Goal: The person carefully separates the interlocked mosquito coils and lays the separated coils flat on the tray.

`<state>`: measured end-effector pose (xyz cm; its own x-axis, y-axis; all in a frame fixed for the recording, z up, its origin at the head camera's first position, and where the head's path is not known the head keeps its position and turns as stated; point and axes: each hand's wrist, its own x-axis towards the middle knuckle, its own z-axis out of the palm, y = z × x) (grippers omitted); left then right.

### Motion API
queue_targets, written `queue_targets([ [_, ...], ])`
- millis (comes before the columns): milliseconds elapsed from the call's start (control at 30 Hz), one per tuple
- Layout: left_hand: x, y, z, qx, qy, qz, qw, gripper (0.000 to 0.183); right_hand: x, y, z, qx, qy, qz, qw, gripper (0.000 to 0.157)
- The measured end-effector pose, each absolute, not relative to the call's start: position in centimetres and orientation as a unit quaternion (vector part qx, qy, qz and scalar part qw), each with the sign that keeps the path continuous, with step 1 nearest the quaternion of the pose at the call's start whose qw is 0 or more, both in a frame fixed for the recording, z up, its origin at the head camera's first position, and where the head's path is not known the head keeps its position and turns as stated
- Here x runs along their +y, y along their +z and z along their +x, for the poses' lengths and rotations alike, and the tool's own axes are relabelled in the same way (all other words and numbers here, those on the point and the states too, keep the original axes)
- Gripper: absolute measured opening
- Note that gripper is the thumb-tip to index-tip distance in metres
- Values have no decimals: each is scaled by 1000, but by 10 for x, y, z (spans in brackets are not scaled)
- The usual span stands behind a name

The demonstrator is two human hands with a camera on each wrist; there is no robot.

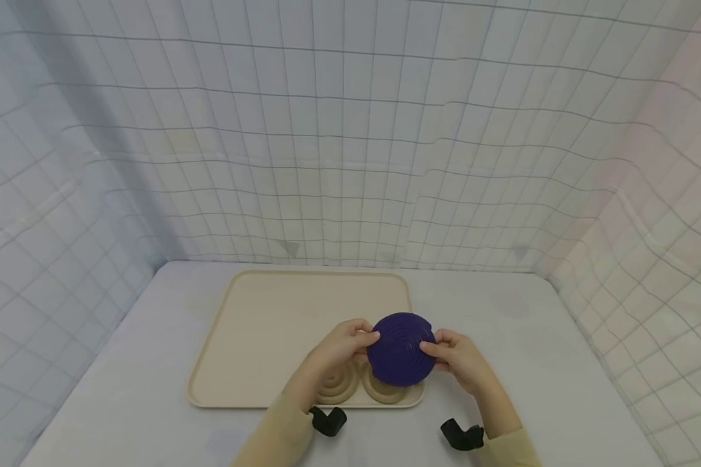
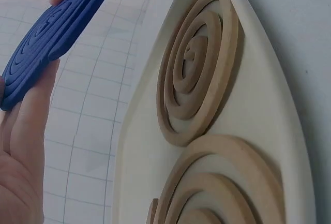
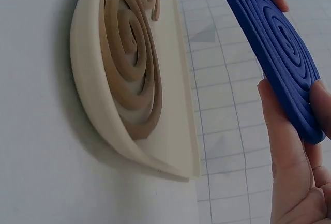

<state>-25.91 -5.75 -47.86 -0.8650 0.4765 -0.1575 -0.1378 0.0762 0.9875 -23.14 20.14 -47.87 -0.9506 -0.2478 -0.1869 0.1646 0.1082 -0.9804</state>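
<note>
Two hands gripped a flat blue coil (image 1: 401, 350) from opposite sides: the left hand (image 1: 340, 345) and the right hand (image 1: 461, 358) each pinched its rim, thumb on the upper face and fingers beneath, drawn in to about the coil's thickness. It was up off the tray (image 1: 304, 318), above the near right corner and reaching past the right edge.

Seen from the head, most of the fingers were hidden under the coil, which also covered part of the right tan coil (image 1: 382, 390); the left wrist blocked the outer side of the left tan coil (image 1: 339, 384). Whether those two touched was hard to tell. Both wrist views cut off the blue coil at the top and most of the nearer thumb at the side.

The tray lay on a white tabletop (image 1: 531, 337), with a grid-lined sheet (image 1: 356, 130) behind and at both sides. Black pieces (image 1: 329, 422), too dark to make out, sat at the wrists by yellow sleeves (image 1: 277, 431) cut off by the bottom edge.
</note>
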Motion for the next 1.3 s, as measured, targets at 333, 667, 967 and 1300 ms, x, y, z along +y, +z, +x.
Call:
queue_targets([
  [333, -82, -478, -241, 689, 682, 114, 217, 17, 177, -484, -224, 720, -670, -46, 178, 18],
  [667, -102, -484, -229, 666, 711, 115, 195, 26, 161, -483, -215, 741, -648, -42, 169, 21],
  [967, -108, -474, -213, 680, 703, 103, 181, 31, 150, -478, -206, 762, -629, -46, 145, 28],
  [1300, -111, -473, -206, 681, 709, 80, 166, 39, 142, -481, -200, 783, -614, -30, 100, 26],
])
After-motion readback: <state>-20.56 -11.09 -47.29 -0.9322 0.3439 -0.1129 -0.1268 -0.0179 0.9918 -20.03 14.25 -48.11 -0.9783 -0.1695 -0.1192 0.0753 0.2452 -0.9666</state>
